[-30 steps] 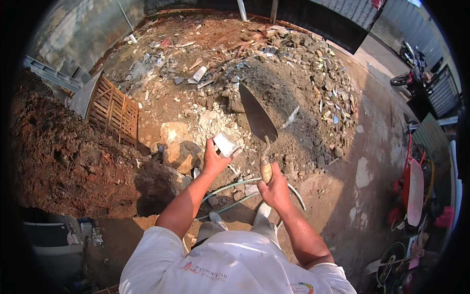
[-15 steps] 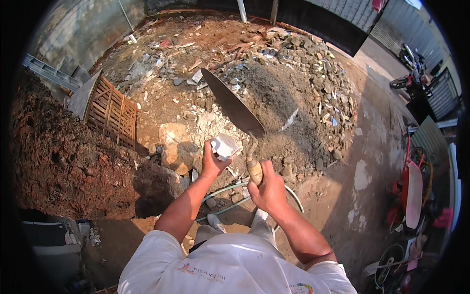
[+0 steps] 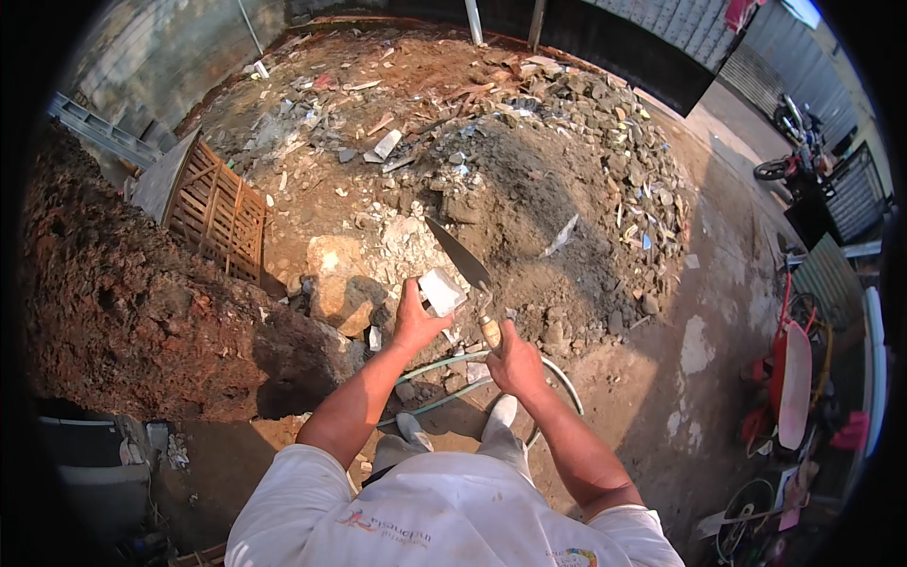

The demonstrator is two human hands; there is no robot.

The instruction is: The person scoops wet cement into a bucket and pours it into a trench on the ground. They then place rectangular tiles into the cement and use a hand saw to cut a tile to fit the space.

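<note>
My left hand [image 3: 412, 324] grips a pale white block-like piece [image 3: 440, 291] in front of me. Beside it my right hand [image 3: 513, 359] is closed on the wooden handle [image 3: 490, 332] of a trowel, whose dark pointed blade [image 3: 458, 253] slants up and to the left, just past the white piece; I cannot tell whether they touch. Beyond both lies rubble with white chips [image 3: 402, 230], and a yellowish rock [image 3: 333, 283] sits left of my hands. A pale green hose [image 3: 567, 383] loops on the ground around my boots.
A reddish earth mound [image 3: 161, 312] rises at my left beside a wooden lattice crate [image 3: 213, 213]. A grey rubble heap [image 3: 539, 180] lies ahead. Along the concrete path [image 3: 699, 283] at right stand a motorcycle [image 3: 775, 170], a red wheelbarrow [image 3: 794, 373] and a bicycle wheel [image 3: 742, 520].
The trowel first swung leftward and appeared larger, then dropped away from me, its blade now looking smaller with its tip lower. My left hand and white piece shifted slightly rightward.
</note>
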